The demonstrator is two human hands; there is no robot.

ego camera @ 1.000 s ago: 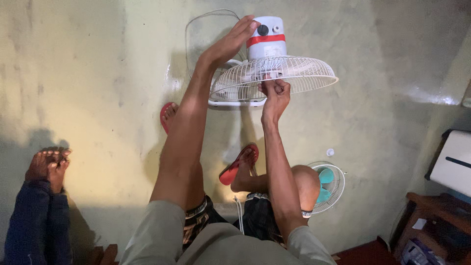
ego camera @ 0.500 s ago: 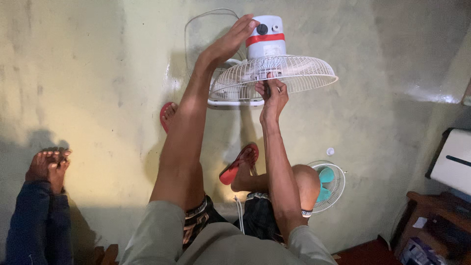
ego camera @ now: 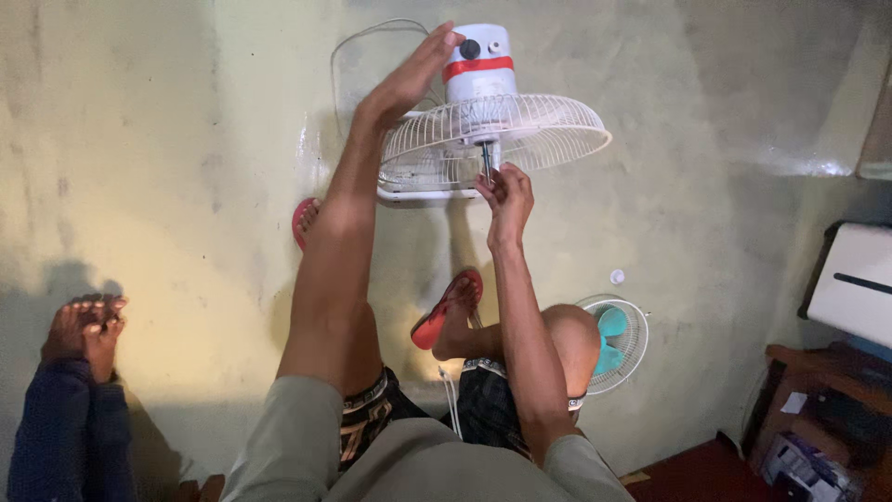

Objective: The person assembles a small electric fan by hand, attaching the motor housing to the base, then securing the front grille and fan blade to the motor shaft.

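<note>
A white fan stands on the floor, its motor housing [ego camera: 478, 70] ringed by a red band and its rear wire grille [ego camera: 557, 125] facing up without blades. My left hand [ego camera: 409, 79] reaches over and presses against the side of the motor housing. The fingers of my right hand [ego camera: 506, 191] pinch around the dark motor shaft [ego camera: 486, 156] that sticks out at the grille's centre. The fan's base [ego camera: 418, 193] lies just beyond my red sandals [ego camera: 446, 311].
A second grille with teal blades [ego camera: 613, 339] lies on the floor by my right knee, and a small white cap [ego camera: 616, 276] lies beside it. Another person's bare feet [ego camera: 84, 325] are at the left. A white box [ego camera: 850, 284] and wooden furniture [ego camera: 818, 409] stand at the right.
My right hand's fingers have shifted slightly at the shaft. The left hand stays on the motor housing and the fan has not moved.
</note>
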